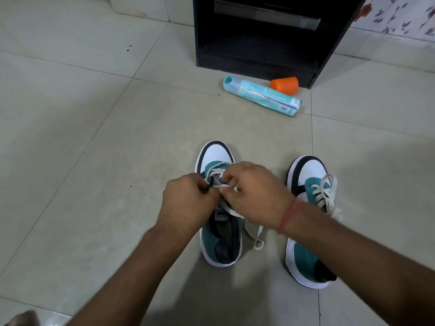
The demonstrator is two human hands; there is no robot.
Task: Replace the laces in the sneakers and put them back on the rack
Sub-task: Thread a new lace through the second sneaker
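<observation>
At frame centre, your left hand (186, 201) pinches a dark lace tip and your right hand (254, 189) pinches the flat white lace (217, 172) over the teal suede sneaker (219, 241) on the glossy tiled floor (94, 137); its laced twin (308, 222) stands right.

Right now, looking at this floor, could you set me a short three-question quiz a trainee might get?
1. True or false: both hands work on the left sneaker.
2. Which lies beside the spray can? A) orange cap B) brush C) sock
3. Fill in: the right sneaker stands on the ____.

Key: 1 true, the left hand and right hand pinch its lace; 2 A; 3 floor.
</observation>
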